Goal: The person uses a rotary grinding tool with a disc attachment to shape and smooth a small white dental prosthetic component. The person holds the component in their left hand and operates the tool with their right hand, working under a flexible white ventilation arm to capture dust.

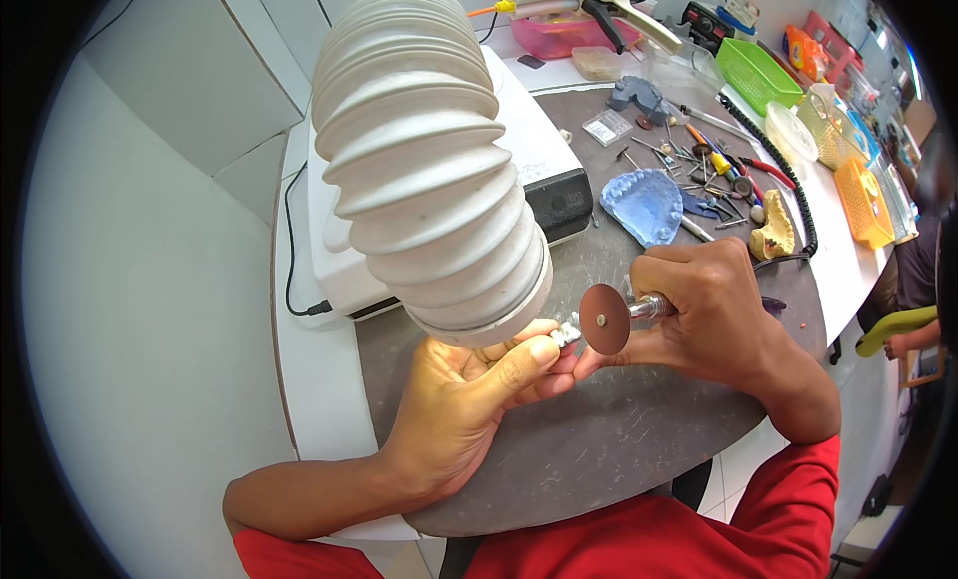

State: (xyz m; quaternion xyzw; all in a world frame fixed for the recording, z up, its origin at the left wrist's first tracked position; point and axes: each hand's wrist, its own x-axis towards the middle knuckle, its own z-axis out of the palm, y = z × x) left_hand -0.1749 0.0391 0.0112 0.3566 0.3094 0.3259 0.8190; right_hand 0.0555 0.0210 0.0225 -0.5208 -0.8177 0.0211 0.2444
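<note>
My left hand (469,389) pinches a small silvery-white dental casting (567,333) between thumb and fingertips, just past the mouth of a ribbed white hose (424,170). My right hand (704,304) is wrapped round a metal rotary handpiece (653,306). On its tip sits a reddish-brown cutting disc (605,319), face toward me. The disc's left edge is close beside the casting; whether they touch I cannot tell. Fingers of my right hand reach under the disc to the left fingertips. Part of the casting is hidden by my fingers.
Behind my hands lie a blue dental model (644,206), a yellow one (772,230), a grey one (639,96) and scattered burs and pliers (768,172). A white machine (339,265) stands left. Green (758,72) and orange baskets (863,202) line the right; another person's hand (906,342) shows beyond.
</note>
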